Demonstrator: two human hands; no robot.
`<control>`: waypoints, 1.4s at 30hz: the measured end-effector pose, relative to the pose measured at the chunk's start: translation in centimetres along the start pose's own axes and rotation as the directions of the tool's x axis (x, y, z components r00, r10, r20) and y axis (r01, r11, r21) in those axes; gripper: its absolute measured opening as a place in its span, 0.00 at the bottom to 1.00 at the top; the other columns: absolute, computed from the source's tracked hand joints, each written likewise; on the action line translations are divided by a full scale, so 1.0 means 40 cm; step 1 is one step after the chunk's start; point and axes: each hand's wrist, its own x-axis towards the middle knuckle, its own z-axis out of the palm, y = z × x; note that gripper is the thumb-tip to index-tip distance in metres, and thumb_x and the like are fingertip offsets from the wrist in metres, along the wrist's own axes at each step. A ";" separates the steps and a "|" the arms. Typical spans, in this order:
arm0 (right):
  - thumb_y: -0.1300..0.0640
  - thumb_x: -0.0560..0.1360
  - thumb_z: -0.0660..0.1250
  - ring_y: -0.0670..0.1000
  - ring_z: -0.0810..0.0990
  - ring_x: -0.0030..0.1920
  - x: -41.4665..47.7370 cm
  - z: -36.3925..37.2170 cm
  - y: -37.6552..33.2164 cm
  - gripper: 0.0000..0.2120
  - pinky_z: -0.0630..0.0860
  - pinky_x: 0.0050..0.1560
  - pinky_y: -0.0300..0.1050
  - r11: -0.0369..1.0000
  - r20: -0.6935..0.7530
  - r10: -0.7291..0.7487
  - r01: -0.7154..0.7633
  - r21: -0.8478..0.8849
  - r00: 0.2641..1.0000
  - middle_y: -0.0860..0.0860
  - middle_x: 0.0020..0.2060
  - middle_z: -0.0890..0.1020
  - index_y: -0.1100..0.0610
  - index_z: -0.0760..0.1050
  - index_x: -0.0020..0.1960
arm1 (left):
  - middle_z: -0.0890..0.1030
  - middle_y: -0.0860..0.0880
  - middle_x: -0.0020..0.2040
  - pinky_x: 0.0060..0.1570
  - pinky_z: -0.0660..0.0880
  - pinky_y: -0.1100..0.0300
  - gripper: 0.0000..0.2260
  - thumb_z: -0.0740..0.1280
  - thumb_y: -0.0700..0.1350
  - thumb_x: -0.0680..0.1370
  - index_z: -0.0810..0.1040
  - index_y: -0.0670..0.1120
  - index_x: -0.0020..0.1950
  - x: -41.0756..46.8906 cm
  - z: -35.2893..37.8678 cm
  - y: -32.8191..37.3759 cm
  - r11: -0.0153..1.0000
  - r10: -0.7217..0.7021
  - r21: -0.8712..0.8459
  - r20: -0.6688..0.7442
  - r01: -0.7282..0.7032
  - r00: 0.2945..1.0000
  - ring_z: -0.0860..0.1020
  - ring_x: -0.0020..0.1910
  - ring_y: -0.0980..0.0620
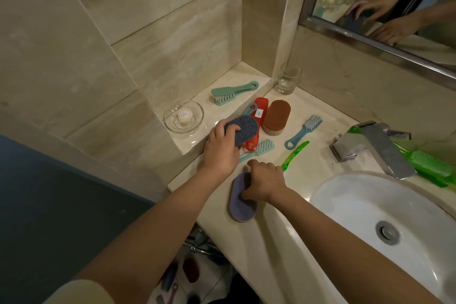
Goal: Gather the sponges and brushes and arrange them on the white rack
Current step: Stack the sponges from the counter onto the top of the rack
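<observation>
The left hand curls its fingers round a grey-blue oval sponge, lifted over the pile near the left edge of the beige stone worktop, probably to carry it away; the right hand closes on a purple oval sponge at the front edge; a brown oval sponge lies behind, so three sponges; I count about seven brushes, one mint-green plastic brush on the raised ledge; the white rack I cannot make out.
</observation>
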 end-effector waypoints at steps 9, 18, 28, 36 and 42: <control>0.39 0.64 0.73 0.53 0.76 0.49 -0.011 -0.023 -0.005 0.24 0.74 0.54 0.51 0.999 -0.017 -0.048 0.048 0.001 0.999 0.51 0.46 0.79 0.53 0.76 0.52 | 0.64 0.47 0.66 0.52 0.73 0.54 0.26 0.66 0.50 0.74 0.62 0.46 0.69 -0.048 -0.044 0.022 0.981 -0.061 -0.191 -0.096 0.042 0.994 0.73 0.58 0.47; 0.47 0.63 0.72 0.52 0.75 0.40 -0.071 -0.046 0.008 0.14 0.68 0.33 0.41 0.970 -0.063 -0.154 0.163 0.182 0.986 0.49 0.37 0.75 0.52 0.71 0.41 | 0.64 0.45 0.67 0.58 0.74 0.48 0.25 0.61 0.49 0.77 0.61 0.49 0.73 -0.095 -0.070 0.057 0.934 -0.164 -0.324 -0.013 0.151 0.986 0.72 0.61 0.44; 0.48 0.72 0.61 0.49 0.75 0.47 -0.233 -0.111 0.124 0.17 0.72 0.47 0.46 0.706 -0.399 0.368 0.027 0.708 0.840 0.51 0.55 0.76 0.52 0.72 0.58 | 0.73 0.50 0.67 0.57 0.68 0.57 0.20 0.54 0.50 0.79 0.67 0.54 0.71 -0.133 -0.080 0.203 0.805 -0.217 -0.572 -0.038 0.157 0.975 0.72 0.61 0.52; 0.55 0.79 0.56 0.57 0.76 0.55 -0.411 -0.180 0.207 0.19 0.76 0.58 0.59 0.523 -0.528 0.544 0.229 0.821 0.652 0.51 0.60 0.62 0.51 0.66 0.69 | 0.70 0.50 0.69 0.58 0.67 0.64 0.19 0.51 0.48 0.83 0.62 0.54 0.74 -0.211 -0.076 0.441 0.605 -0.171 -0.788 0.008 0.111 0.985 0.69 0.57 0.57; 0.55 0.76 0.66 0.46 0.72 0.57 -0.579 -0.232 0.274 0.21 0.66 0.59 0.38 0.524 -0.636 0.581 0.365 0.770 0.508 0.48 0.61 0.65 0.54 0.67 0.67 | 0.72 0.48 0.67 0.57 0.73 0.54 0.22 0.51 0.50 0.80 0.57 0.57 0.75 -0.272 -0.106 0.633 0.446 -0.108 -0.889 0.062 0.104 0.992 0.75 0.54 0.53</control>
